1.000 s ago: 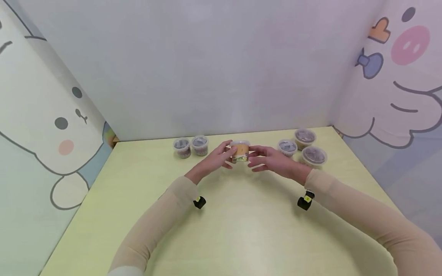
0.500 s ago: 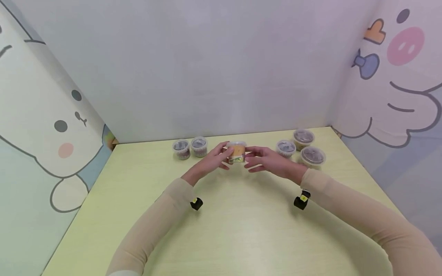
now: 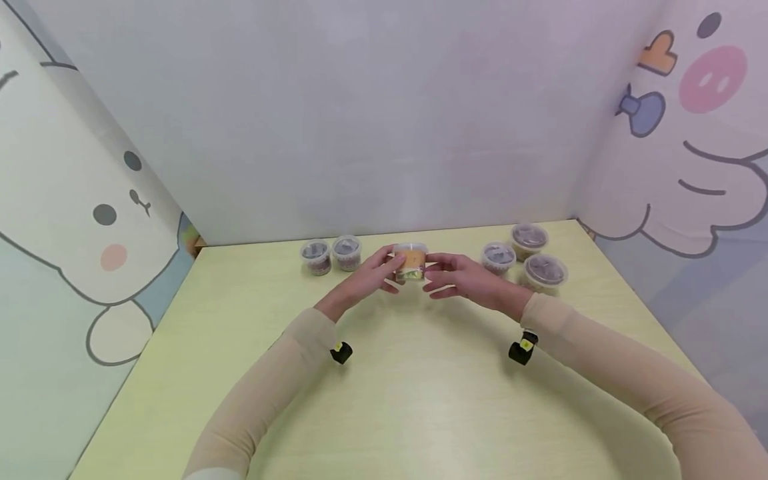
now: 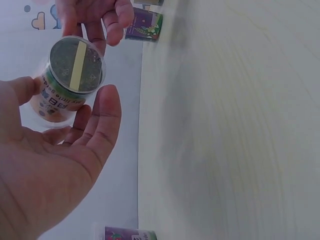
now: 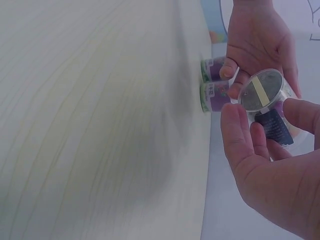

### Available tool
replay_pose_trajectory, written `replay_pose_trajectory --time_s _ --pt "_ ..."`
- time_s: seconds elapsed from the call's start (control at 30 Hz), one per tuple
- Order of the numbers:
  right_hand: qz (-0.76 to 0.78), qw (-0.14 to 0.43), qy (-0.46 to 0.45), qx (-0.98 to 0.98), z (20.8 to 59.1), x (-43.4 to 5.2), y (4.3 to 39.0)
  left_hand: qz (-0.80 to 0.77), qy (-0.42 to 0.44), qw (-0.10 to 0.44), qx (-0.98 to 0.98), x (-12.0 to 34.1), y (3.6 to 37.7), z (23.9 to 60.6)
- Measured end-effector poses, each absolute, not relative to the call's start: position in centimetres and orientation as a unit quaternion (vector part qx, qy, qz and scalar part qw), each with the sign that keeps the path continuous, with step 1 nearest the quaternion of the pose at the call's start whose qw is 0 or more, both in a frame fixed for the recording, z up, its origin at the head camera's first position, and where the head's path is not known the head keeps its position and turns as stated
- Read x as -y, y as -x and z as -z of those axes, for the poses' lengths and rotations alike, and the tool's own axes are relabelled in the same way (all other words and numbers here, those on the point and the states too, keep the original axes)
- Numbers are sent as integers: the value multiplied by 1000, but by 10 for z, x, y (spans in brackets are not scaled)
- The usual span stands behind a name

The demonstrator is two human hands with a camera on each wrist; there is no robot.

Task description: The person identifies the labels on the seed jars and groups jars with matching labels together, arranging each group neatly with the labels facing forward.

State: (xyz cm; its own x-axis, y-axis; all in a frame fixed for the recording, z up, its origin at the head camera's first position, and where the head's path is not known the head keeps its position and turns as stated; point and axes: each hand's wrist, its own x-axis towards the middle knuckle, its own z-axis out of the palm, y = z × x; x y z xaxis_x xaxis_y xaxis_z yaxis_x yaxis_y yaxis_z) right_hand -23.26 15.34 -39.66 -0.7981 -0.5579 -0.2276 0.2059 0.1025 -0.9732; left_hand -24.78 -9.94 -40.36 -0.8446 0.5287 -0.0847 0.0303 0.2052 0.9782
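A small clear plastic tub with an orange label is raised above the table, near its far edge. My left hand grips it from the left, thumb across the label and fingers round the side and behind. From the other side, my right hand reaches to the tub with fingers spread and only slightly bent; the upper fingertips seem to touch its right edge. Both wrist views look up at the tub's dark round base, which has a pale strip across it.
Two small lidded tubs stand at the back left. At the back right are a small lidded tub and two wider ones, near my right forearm. The pale wooden table meets a white back wall.
Both hands and the orange-labelled tub have shifted slightly to the left over the last second. The hold looks the same, and the other tubs have not moved.
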Motion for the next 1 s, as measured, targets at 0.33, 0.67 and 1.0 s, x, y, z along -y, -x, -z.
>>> replay_pose_trajectory --time_s 0.33,0.67,1.0 --pt "658 287 131 -684 394 -151 232 -590 -192 194 -760 99 249 406" --pt "653 286 129 -689 394 -152 231 -584 -192 187 -766 98 246 408" --pt "658 289 139 -682 394 -150 230 -588 -188 190 -763 100 243 408"
